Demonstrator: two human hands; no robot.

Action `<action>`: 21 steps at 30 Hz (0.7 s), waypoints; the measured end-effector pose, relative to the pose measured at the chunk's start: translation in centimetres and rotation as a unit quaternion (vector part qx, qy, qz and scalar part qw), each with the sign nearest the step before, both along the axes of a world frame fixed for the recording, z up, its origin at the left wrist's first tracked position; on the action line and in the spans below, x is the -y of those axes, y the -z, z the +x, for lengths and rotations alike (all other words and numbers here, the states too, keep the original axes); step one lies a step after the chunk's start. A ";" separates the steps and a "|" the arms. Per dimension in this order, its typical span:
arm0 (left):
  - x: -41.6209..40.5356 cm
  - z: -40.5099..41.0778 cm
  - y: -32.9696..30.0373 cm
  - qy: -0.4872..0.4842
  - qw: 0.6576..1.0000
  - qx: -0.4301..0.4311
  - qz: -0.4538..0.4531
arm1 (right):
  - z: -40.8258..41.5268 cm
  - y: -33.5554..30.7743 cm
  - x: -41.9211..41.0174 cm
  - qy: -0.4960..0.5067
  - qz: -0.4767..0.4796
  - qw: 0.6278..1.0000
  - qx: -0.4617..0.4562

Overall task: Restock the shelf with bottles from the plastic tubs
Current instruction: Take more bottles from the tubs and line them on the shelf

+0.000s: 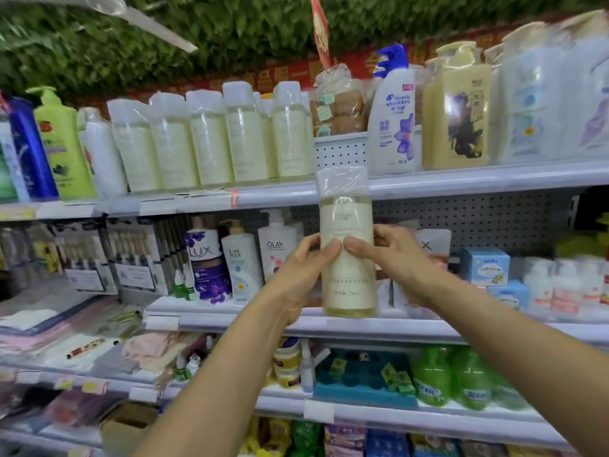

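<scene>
Bottle of pale liquid, upright, both hands

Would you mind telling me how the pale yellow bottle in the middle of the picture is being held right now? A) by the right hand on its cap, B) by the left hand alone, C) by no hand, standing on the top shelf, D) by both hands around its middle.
D: the left hand and right hand both grip the pale yellow bottle around its middle.
</scene>
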State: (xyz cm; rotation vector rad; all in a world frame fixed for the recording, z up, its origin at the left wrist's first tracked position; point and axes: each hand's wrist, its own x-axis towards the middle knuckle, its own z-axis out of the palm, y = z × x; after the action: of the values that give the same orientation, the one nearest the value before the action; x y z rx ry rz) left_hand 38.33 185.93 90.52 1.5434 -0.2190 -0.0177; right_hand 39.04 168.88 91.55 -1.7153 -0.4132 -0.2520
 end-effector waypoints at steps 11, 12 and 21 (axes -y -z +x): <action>-4.3 4.2 -5.7 -0.052 0.994 0.097 0.023 | 4.1 -6.3 -4.4 -0.014 0.004 0.999 0.041; -4.7 4.7 -6.3 -0.053 0.992 0.109 0.029 | 4.5 -6.9 -4.8 -0.011 0.006 0.999 0.047; -7.4 8.7 -13.9 -0.043 0.980 0.196 0.020 | 8.7 -14.4 -7.5 -0.020 0.013 0.992 0.126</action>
State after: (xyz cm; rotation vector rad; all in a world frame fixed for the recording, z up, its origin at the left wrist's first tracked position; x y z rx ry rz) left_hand 47.02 193.29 104.45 1.5859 -0.4656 0.3537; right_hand 47.76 176.37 105.97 -1.6532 -0.6266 -0.4444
